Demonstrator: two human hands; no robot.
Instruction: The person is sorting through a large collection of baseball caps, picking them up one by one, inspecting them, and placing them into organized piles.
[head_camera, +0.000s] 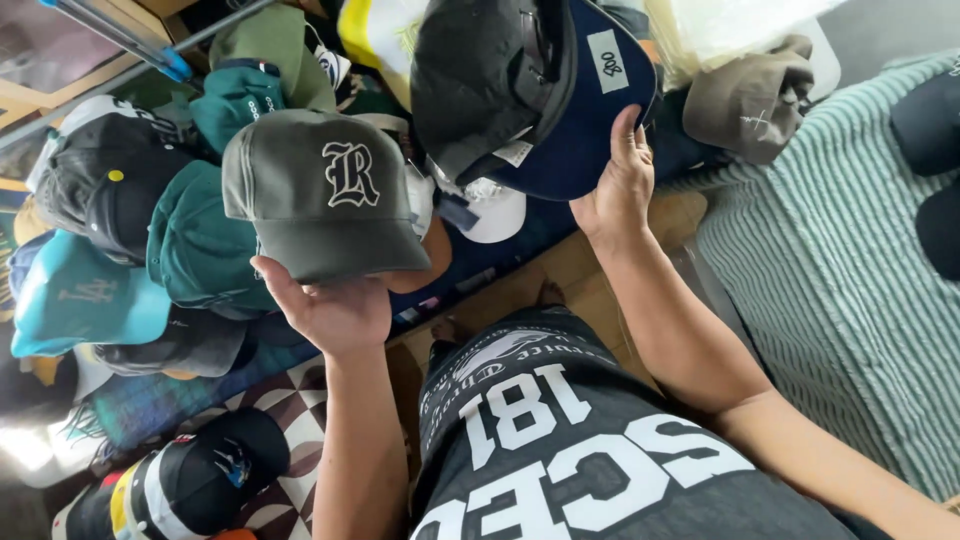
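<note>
A: Your left hand (335, 310) has its grip under the brim of the grey cap (320, 190), holding it up, front crest facing you.

B: And your right hand (618, 195) grips the navy cap (580, 110), nested with a black cap (480, 75), raised above the pile.

A: Teal caps (200, 245) lie just beside the grey one, a striped cloth (840, 270) on your right.
</note>
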